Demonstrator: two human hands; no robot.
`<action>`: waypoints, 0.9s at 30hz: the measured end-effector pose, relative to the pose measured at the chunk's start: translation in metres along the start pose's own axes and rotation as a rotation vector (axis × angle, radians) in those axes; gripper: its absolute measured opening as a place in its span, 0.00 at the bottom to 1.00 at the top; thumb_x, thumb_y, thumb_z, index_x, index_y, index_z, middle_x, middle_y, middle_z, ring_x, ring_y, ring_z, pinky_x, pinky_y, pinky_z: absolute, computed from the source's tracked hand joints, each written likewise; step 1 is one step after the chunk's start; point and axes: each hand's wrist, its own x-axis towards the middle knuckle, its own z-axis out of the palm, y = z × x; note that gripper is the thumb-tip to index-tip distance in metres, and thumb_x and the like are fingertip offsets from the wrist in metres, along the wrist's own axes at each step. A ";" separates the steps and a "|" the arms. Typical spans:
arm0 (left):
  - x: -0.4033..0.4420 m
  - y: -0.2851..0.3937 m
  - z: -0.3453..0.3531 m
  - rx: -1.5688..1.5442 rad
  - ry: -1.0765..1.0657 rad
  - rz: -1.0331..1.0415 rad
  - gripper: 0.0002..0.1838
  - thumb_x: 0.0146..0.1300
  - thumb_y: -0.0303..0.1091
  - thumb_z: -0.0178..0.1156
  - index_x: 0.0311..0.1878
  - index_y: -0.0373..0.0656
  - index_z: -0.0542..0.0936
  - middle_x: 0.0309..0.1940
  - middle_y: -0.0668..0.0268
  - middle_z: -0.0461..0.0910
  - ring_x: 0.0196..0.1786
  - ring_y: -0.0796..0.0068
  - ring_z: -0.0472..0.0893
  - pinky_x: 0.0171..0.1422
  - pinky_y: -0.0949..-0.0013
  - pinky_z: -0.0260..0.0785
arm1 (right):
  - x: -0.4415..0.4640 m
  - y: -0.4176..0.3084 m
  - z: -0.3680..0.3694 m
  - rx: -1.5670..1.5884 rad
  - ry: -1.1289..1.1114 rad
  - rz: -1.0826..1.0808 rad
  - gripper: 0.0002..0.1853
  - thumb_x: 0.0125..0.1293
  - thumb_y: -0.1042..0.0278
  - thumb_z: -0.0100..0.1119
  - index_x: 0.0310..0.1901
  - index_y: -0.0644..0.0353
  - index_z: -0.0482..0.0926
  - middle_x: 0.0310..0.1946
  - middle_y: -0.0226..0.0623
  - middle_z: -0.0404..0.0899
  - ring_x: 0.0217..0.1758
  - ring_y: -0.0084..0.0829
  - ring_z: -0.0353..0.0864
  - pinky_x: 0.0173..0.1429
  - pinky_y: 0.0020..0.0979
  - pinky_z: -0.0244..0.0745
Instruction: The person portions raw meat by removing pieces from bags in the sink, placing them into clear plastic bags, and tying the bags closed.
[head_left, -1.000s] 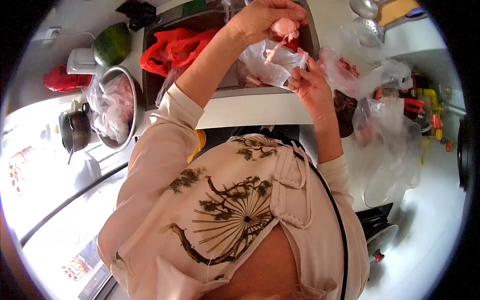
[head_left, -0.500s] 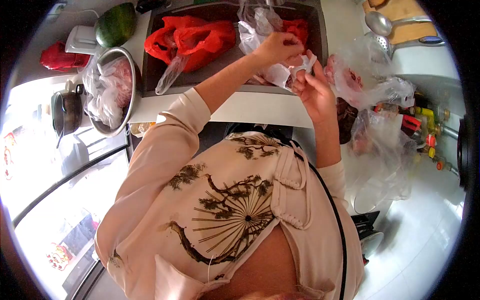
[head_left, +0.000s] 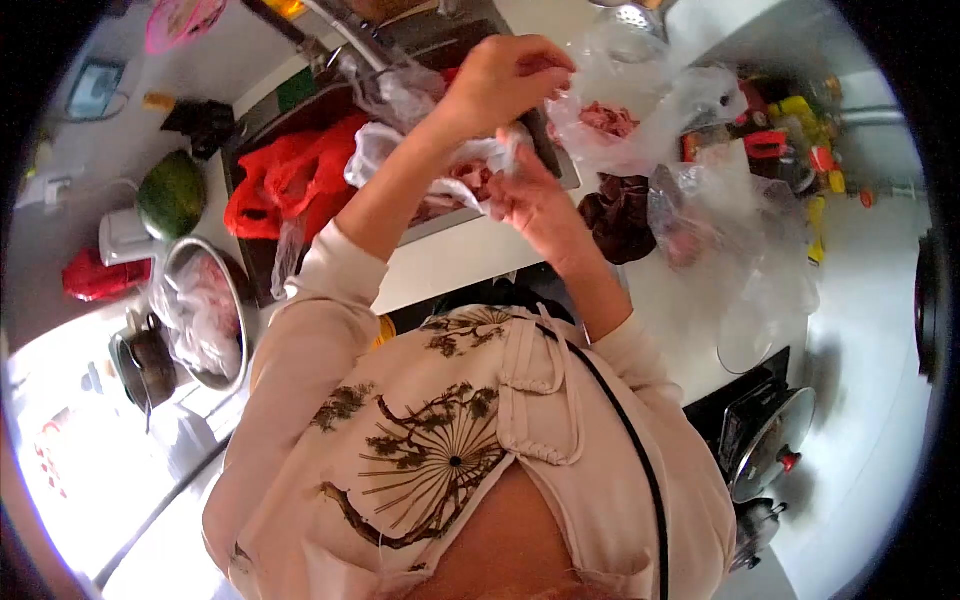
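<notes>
My left hand (head_left: 508, 82) is raised over the sink's right edge (head_left: 560, 165), close to the open clear bag of cut meat (head_left: 608, 120) on the counter. Its fingers are curled together; anything between them is hidden. My right hand (head_left: 535, 195) is below it, pinching the rim of a whitish plastic bag (head_left: 375, 150) in the sink. Pink meat pieces (head_left: 472, 178) show inside that bag. A red plastic bag (head_left: 300, 175) lies at the sink's left.
A metal bowl (head_left: 243, 345) with bagged meat and a green melon (head_left: 171, 195) stand left. On the right are a dark bag (head_left: 620, 218), clear plastic bags (head_left: 745, 255), bottles (head_left: 800, 120) and a pan lid (head_left: 775, 445). The faucet (head_left: 345, 32) is above the sink.
The view has turned and shifted. My left hand, which held a pale pink meat piece a second ago, has moved right towards the counter bag. My right hand stays at the whitish bag.
</notes>
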 end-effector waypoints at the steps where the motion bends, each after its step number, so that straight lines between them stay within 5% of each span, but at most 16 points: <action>1: 0.020 -0.007 0.014 0.133 -0.060 0.036 0.10 0.60 0.30 0.56 0.44 0.36 0.78 0.29 0.63 0.81 0.33 0.77 0.80 0.38 0.75 0.73 | -0.005 0.001 0.005 -0.006 0.021 0.024 0.35 0.61 0.75 0.53 0.68 0.54 0.50 0.37 0.36 0.74 0.30 0.24 0.72 0.34 0.26 0.67; 6: 0.083 -0.061 0.092 1.102 -0.545 -0.054 0.13 0.53 0.29 0.54 0.42 0.42 0.79 0.34 0.55 0.81 0.38 0.53 0.81 0.43 0.58 0.74 | -0.018 0.009 0.006 -0.070 -0.002 0.057 0.31 0.58 0.72 0.53 0.63 0.53 0.55 0.27 0.30 0.67 0.27 0.23 0.65 0.35 0.25 0.61; 9: 0.101 -0.147 0.116 1.106 -0.479 -0.105 0.12 0.51 0.31 0.56 0.38 0.39 0.81 0.38 0.54 0.81 0.41 0.55 0.81 0.44 0.57 0.73 | -0.022 0.007 0.001 -0.095 0.027 0.066 0.27 0.58 0.76 0.49 0.61 0.54 0.57 0.26 0.29 0.66 0.27 0.22 0.64 0.34 0.25 0.60; 12: 0.094 -0.157 0.105 1.118 -0.322 0.202 0.12 0.50 0.31 0.56 0.38 0.41 0.81 0.39 0.54 0.80 0.41 0.56 0.81 0.43 0.57 0.73 | -0.029 0.002 0.005 -0.096 0.058 0.034 0.26 0.60 0.76 0.47 0.60 0.54 0.57 0.26 0.28 0.67 0.27 0.21 0.64 0.35 0.25 0.60; 16: 0.112 -0.138 0.102 1.090 -0.386 0.168 0.14 0.49 0.31 0.56 0.40 0.40 0.81 0.36 0.55 0.81 0.38 0.56 0.81 0.41 0.56 0.74 | -0.031 0.003 -0.004 -0.066 0.059 0.025 0.30 0.60 0.75 0.47 0.66 0.53 0.53 0.25 0.29 0.66 0.28 0.22 0.64 0.35 0.25 0.60; 19: 0.111 -0.074 0.080 0.863 -0.627 -0.148 0.14 0.56 0.31 0.56 0.46 0.41 0.77 0.33 0.57 0.81 0.32 0.67 0.82 0.35 0.64 0.75 | -0.033 -0.002 -0.001 -0.059 0.100 0.027 0.33 0.60 0.74 0.49 0.67 0.52 0.51 0.26 0.30 0.66 0.28 0.23 0.64 0.36 0.26 0.60; 21: 0.107 -0.066 0.064 0.317 -0.440 -0.252 0.13 0.59 0.34 0.58 0.46 0.40 0.77 0.31 0.61 0.82 0.27 0.77 0.80 0.30 0.72 0.74 | -0.031 -0.004 -0.002 -0.057 0.115 0.033 0.34 0.59 0.74 0.50 0.68 0.52 0.51 0.26 0.30 0.66 0.28 0.23 0.64 0.36 0.27 0.60; 27: 0.092 -0.042 0.045 -0.256 -0.240 -0.257 0.13 0.60 0.34 0.60 0.44 0.35 0.77 0.30 0.61 0.81 0.26 0.80 0.78 0.32 0.76 0.75 | -0.013 -0.003 -0.010 0.063 0.025 0.019 0.38 0.57 0.74 0.57 0.67 0.57 0.48 0.30 0.32 0.68 0.27 0.24 0.67 0.33 0.27 0.63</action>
